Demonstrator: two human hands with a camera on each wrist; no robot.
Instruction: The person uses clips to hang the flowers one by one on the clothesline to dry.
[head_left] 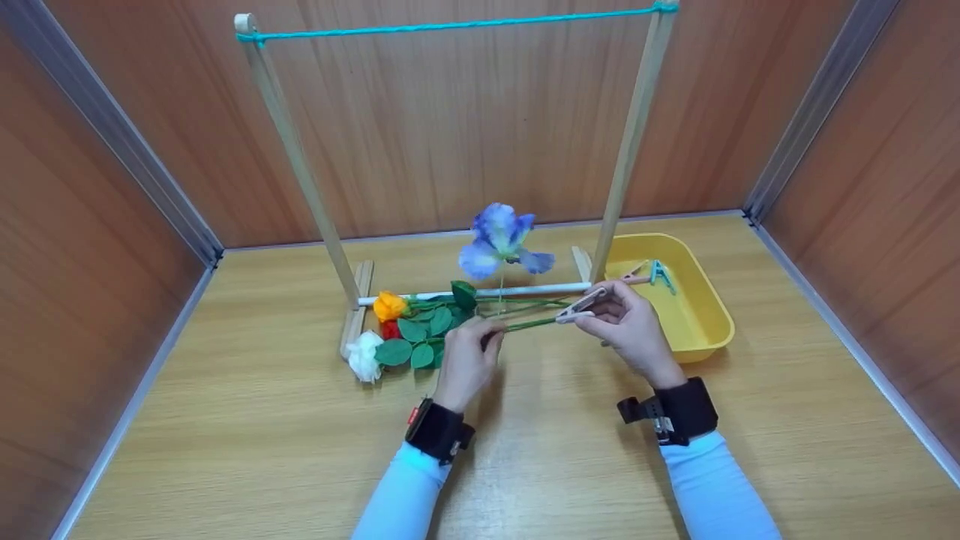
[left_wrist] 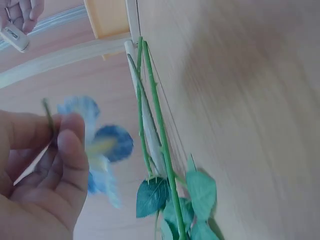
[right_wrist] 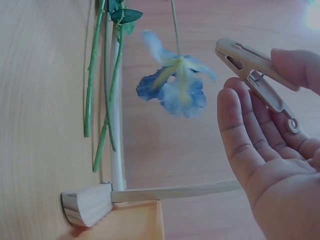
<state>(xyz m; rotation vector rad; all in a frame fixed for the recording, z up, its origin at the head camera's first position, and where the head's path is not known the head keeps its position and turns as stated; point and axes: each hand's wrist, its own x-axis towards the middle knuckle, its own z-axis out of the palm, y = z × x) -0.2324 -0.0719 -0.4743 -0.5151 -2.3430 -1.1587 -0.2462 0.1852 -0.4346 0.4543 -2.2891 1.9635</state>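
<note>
left hand point(head_left: 466, 361) pinches thin green stem point(left_wrist: 48, 116) of blue-purple ruffled flower point(head_left: 498, 234); right hand point(head_left: 634, 328) grips pale beige plastic clothespin point(head_left: 580, 306). hands apart.

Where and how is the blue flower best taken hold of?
Probably by its thin stem, pinched lightly from the person's side: the stem runs from the broad, splayed blossom toward the left hand, which pinches it. The wide petals look easier to crush and offer no similarly narrow grip.
</note>
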